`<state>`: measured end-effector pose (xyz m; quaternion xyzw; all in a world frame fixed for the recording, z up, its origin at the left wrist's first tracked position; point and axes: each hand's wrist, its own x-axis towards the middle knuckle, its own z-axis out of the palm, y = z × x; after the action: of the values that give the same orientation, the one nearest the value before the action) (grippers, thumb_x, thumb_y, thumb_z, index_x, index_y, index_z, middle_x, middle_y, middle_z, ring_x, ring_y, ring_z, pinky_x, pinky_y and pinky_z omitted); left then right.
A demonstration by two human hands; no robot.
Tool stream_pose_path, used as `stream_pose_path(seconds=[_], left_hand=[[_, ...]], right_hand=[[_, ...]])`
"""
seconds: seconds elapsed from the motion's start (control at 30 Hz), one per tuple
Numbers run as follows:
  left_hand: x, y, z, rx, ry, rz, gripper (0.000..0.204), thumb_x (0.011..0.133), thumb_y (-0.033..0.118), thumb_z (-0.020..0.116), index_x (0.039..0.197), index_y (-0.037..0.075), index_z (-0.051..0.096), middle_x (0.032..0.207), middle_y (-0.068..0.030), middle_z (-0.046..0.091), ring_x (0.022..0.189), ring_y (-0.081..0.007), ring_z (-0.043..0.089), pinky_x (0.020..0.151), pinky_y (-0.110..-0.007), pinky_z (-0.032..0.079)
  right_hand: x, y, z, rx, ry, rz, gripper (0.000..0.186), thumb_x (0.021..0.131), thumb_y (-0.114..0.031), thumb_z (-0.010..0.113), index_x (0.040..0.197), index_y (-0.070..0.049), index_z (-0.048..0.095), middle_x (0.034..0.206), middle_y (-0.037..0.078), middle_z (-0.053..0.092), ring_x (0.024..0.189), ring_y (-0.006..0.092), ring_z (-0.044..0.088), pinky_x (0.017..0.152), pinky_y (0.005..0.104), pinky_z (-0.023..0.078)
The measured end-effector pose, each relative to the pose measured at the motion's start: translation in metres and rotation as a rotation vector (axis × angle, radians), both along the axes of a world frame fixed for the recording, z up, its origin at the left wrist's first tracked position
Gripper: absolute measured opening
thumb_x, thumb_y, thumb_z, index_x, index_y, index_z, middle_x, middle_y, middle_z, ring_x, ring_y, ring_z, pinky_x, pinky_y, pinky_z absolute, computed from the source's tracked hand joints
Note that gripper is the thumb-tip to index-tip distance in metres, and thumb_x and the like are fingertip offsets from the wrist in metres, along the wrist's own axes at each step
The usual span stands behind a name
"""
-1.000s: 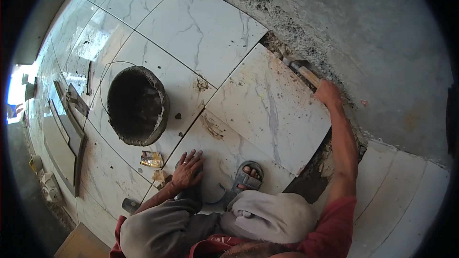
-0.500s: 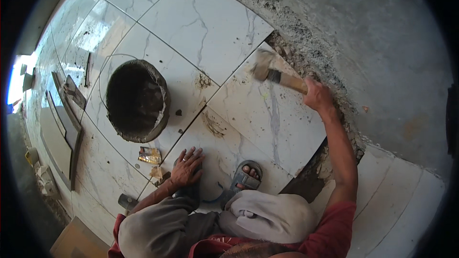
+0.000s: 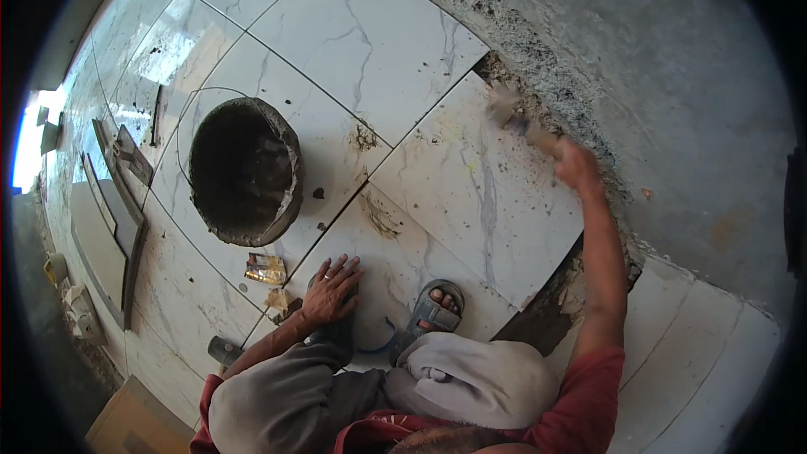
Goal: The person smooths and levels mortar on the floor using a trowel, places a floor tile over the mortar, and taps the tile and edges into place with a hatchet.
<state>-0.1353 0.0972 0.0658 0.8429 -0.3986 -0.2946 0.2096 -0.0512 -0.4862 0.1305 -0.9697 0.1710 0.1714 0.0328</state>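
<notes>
My right hand (image 3: pixel 578 166) grips a hammer (image 3: pixel 538 136) by its wooden handle. The hammer's head is smeared by motion, over the far right corner of a marble-patterned floor tile (image 3: pixel 471 176). That tile lies beside a rough gap of broken mortar (image 3: pixel 546 307) along the wall. My left hand (image 3: pixel 333 292) is palm down with fingers spread, at the front of my left foot, and holds nothing. A crumpled gold packet (image 3: pixel 266 268) lies just beyond it to the left.
A mortar-crusted bucket (image 3: pixel 244 172) with a wire handle stands left of centre. Cut tile pieces (image 3: pixel 105 240) lie at the far left, a cardboard box (image 3: pixel 139 422) at the lower left. Beside my left forearm is a dark block-like tool head (image 3: pixel 224 351). A grey wall (image 3: pixel 672 101) borders the right.
My right hand and the hammer have moved a little to the right, toward the tile's edge by the wall. My left hand has stayed in place.
</notes>
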Motion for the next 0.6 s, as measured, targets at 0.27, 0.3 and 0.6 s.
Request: stream_pose_path(seconds=[0.27,0.3,0.6], left_hand=[[0.001,0.008,0.005,0.033,0.005,0.007,0.063,0.087,0.034,0.056,0.142,0.011,0.038,0.152,-0.0109,0.03,0.142,-0.0318,0.021,0.115,-0.051,0.012],[0.0,0.006,0.006,0.016,0.001,0.002,0.063,0.087,0.034,0.056,0.142,0.011,0.038,0.152,-0.0109,0.03,0.142,-0.0319,0.021,0.115,-0.051,0.012],[-0.004,0.009,0.006,0.028,-0.01,0.012,0.065,0.086,0.033,0.058,0.144,0.013,0.036,0.153,-0.0094,0.028,0.142,-0.0306,0.022,0.115,-0.051,0.014]], right_hand=[[0.002,0.055,0.019,0.03,-0.182,0.217,0.03,0.079,-0.014,0.055,0.107,-0.002,0.058,0.095,0.024,0.066,0.093,0.0416,0.063,0.079,0.0505,0.05],[0.001,0.052,0.021,0.025,-0.17,0.212,0.03,0.079,-0.014,0.055,0.107,-0.002,0.058,0.095,0.024,0.066,0.093,0.0416,0.063,0.079,0.0505,0.05],[0.007,0.07,0.005,0.001,-0.059,0.033,0.033,0.081,-0.012,0.053,0.113,-0.006,0.057,0.101,0.023,0.066,0.093,0.0405,0.064,0.079,0.0498,0.051]])
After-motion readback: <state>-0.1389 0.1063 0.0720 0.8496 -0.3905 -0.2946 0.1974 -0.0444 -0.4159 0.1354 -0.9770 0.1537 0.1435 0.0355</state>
